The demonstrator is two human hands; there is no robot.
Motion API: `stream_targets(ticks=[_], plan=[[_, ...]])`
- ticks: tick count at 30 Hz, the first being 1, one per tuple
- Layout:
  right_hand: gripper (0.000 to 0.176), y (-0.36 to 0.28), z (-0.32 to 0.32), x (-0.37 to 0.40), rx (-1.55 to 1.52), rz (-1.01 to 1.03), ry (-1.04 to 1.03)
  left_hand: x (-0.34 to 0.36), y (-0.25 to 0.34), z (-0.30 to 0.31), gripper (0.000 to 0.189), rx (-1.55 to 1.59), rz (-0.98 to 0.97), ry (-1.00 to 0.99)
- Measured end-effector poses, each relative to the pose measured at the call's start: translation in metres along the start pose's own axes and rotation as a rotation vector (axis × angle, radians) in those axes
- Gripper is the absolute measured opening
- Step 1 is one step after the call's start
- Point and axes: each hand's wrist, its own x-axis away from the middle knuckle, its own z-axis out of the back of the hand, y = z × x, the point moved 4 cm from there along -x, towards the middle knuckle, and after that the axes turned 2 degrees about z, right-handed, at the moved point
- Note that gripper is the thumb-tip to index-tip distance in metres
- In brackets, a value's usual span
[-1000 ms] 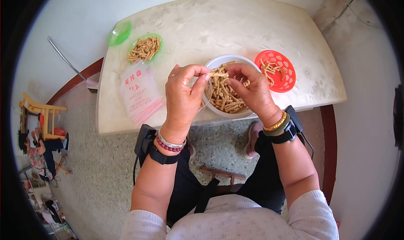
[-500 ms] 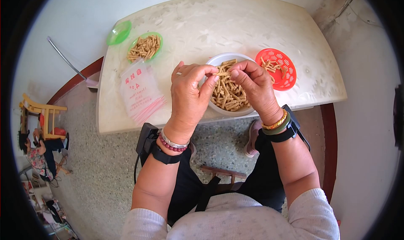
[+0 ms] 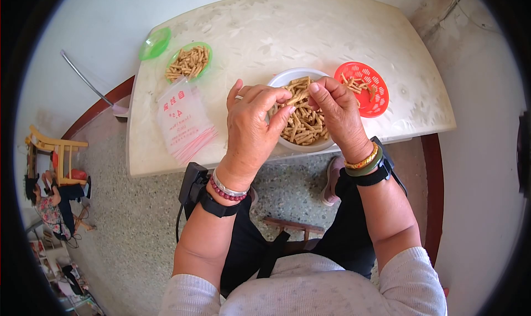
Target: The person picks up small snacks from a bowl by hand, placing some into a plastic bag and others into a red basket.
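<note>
Both my hands are raised close together over a white bowl [image 3: 279,79] filled with short tan sticks [image 3: 303,129], perhaps pieces of dried root or a snack. My left hand [image 3: 253,114] has thumb and index finger curled around the near end of one tan stick [image 3: 297,100]. To its right, my right hand [image 3: 338,107] pinches thumb against fingers near the stick's other end; what lies in that pinch is hidden. A red perforated basket [image 3: 380,94] with a few stick pieces stands just right of my right hand.
On the table [image 3: 249,34], a green plate [image 3: 209,60] carries more sticks, with a green dish [image 3: 155,43] beyond it. A printed clear plastic bag [image 3: 185,122] lies left of my hands. Another person [image 3: 52,208] sits by a wooden chair [image 3: 69,144] at far left.
My hands have drawn slightly apart at the fingertips. The left thumb has opened a little from the index finger, and the right hand has shifted slightly right.
</note>
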Motion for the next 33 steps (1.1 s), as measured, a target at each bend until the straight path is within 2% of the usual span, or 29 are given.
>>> stream_targets(ticks=[4, 6, 10, 15, 26, 28, 32, 33], plan=[[0.023, -0.003, -0.001, 0.002, 0.023, -0.003, -0.002, 0.0, -0.001, 0.0, 0.01, -0.03, 0.019, -0.013], [0.022, -0.002, 0.001, 0.004, -0.044, -0.016, 0.069, 0.001, -0.007, 0.0, 0.009, -0.023, 0.037, 0.009], [0.016, -0.006, 0.0, 0.002, 0.007, -0.011, 0.01, 0.001, -0.011, 0.002, 0.006, 0.024, 0.11, 0.053], [0.015, -0.004, -0.006, 0.002, -0.084, 0.016, -0.065, 0.001, -0.013, 0.0, 0.006, 0.022, 0.1, 0.044], [0.012, -0.004, -0.006, 0.002, -0.135, 0.012, -0.069, 0.001, -0.008, -0.001, 0.006, -0.024, 0.058, 0.018], [0.011, -0.005, -0.007, 0.002, -0.162, 0.019, -0.067, 0.002, -0.006, -0.005, 0.006, -0.06, 0.087, -0.064], [0.009, -0.007, -0.011, -0.001, -0.214, 0.067, -0.067, 0.0, -0.002, -0.002, 0.007, -0.087, 0.068, -0.071], [0.008, -0.008, -0.011, -0.001, -0.24, 0.075, -0.065, -0.001, -0.005, 0.002, 0.006, -0.065, 0.054, -0.016]])
